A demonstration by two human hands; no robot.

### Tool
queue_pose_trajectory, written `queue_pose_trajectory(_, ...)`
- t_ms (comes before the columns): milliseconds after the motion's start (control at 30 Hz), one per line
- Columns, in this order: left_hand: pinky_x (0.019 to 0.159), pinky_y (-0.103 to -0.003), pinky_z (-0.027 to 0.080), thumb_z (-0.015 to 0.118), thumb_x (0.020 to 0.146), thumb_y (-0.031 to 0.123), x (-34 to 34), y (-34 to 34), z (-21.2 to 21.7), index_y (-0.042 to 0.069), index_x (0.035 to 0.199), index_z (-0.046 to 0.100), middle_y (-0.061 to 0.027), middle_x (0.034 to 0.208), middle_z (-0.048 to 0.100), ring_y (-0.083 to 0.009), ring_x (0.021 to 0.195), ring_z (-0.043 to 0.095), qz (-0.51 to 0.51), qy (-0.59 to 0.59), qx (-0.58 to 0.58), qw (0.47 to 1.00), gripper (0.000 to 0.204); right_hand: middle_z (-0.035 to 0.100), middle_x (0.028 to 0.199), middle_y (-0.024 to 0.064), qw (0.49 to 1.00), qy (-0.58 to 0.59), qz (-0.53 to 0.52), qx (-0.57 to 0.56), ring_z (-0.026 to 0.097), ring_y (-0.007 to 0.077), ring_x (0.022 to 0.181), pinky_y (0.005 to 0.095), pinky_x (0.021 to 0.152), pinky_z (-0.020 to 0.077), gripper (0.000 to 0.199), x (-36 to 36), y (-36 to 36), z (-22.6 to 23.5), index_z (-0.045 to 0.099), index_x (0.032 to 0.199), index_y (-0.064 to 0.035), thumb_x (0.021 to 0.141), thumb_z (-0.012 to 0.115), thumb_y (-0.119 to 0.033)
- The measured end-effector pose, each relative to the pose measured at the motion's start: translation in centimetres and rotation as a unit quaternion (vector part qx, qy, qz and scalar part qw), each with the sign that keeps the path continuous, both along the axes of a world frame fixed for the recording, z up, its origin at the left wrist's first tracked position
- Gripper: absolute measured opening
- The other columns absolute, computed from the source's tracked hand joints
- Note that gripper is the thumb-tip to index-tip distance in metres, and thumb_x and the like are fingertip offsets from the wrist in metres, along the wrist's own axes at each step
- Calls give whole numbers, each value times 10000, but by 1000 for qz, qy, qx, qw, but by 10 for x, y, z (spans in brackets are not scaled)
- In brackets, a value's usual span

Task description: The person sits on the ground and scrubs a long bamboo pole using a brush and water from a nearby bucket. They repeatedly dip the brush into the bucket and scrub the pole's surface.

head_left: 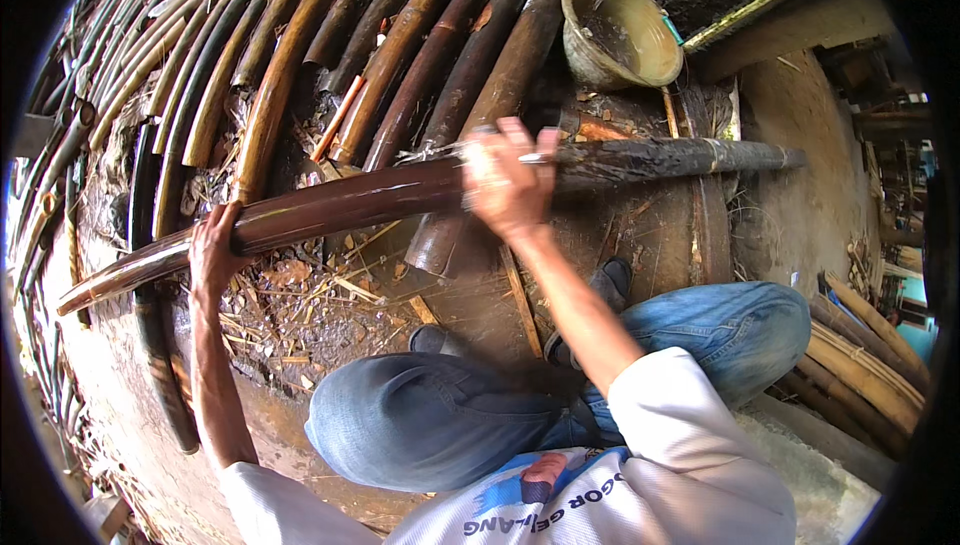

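A long, dark brown bamboo pole (350, 200), wet and shiny, lies across in front of me from lower left to upper right. Its right part is blacker and rougher. Near the left end, my left hand (213, 250) is closed around the pole. My right hand (508, 183), smeared by motion, presses on the pole's middle with its fingers curled over the top. Pale wisps (430, 153) stick out beside those fingers. Whatever lies under the right palm is hidden.
Many bamboo poles (400, 55) lie side by side at the far left. A worn, pale basin (660, 50) stands beyond the pole. Shavings and scraps (290, 315) litter the wet ground around my feet. Split bamboo (860, 365) is stacked at the right.
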State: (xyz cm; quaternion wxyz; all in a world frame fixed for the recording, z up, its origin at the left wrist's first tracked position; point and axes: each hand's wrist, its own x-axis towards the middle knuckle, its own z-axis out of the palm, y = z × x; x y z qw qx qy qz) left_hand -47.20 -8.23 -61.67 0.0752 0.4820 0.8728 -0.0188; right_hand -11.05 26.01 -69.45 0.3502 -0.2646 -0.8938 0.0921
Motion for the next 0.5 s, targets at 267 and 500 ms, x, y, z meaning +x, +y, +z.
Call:
queue_pose_trajectory(267, 1035, -491, 511, 996, 473, 112, -23, -24, -5, 89, 1373, 597, -157, 1240, 652, -408, 1204, 614, 28, -107, -30, 993, 985, 729, 1219, 214, 989, 56, -88, -109, 689, 456, 1160, 524, 950, 588, 269, 64, 124, -3, 695, 1181, -53, 969, 685, -219)
queue_pose_trajectory(500, 1179, -641, 357, 1035, 483, 249, 25, 84, -15, 180, 1584, 416, -190, 1440, 532, -394, 1368, 532, 40, -81, -63, 994, 1266, 756, 950, 110, 981, 121, 154, 6, 735, 289, 981, 498, 911, 581, 160, -149, -71, -3, 745, 1046, -105, 915, 752, -197)
